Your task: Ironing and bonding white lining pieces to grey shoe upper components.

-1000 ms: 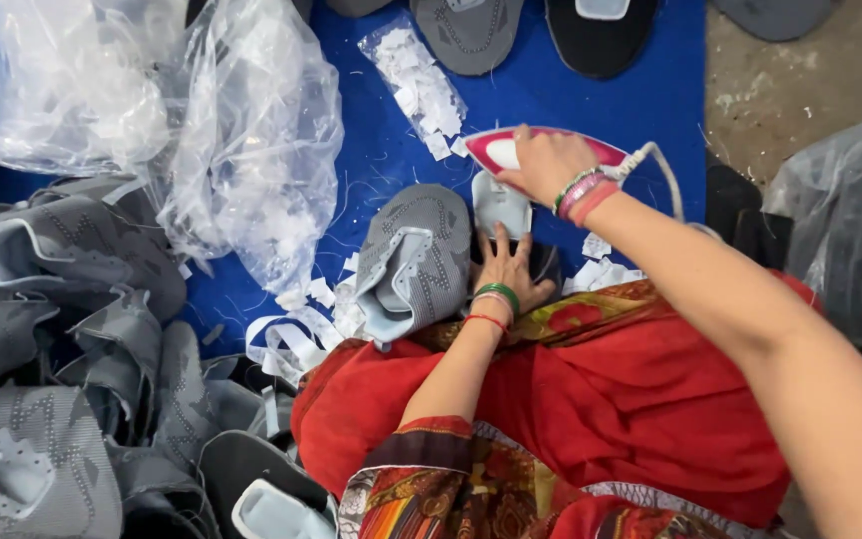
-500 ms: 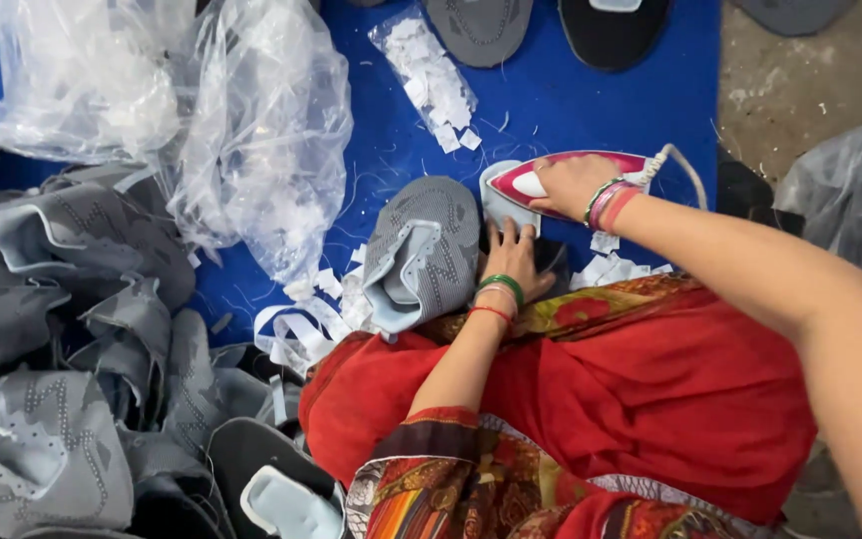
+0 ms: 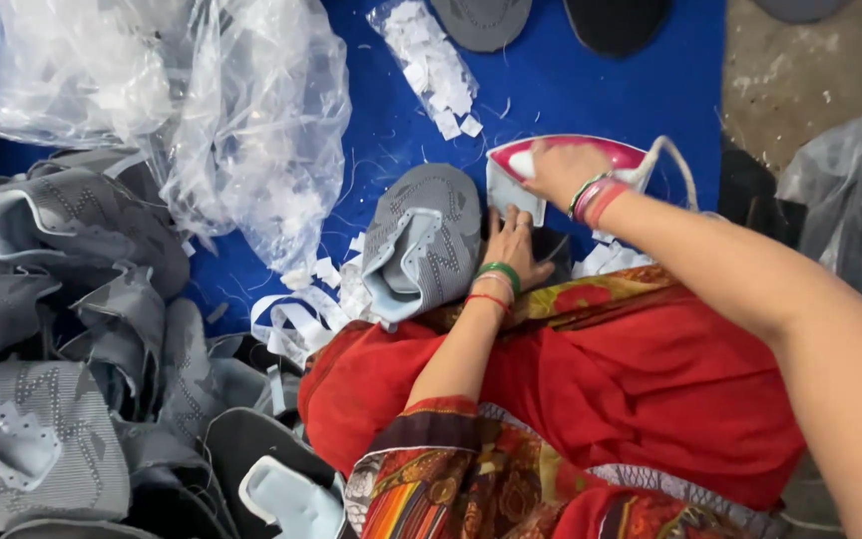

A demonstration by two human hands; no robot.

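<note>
Iron under closed right hand, left hand flat, fingers apart, beside grey shoe upper.

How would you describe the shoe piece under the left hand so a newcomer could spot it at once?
Start at the blue mat, then go to its lower middle, just above the red cloth over the person's lap. There the left hand rests beside a grey knitted shoe upper, next to the pink and white iron under the right hand. It lies alone, curled open, apart from the heap of grey uppers at the left.
</note>
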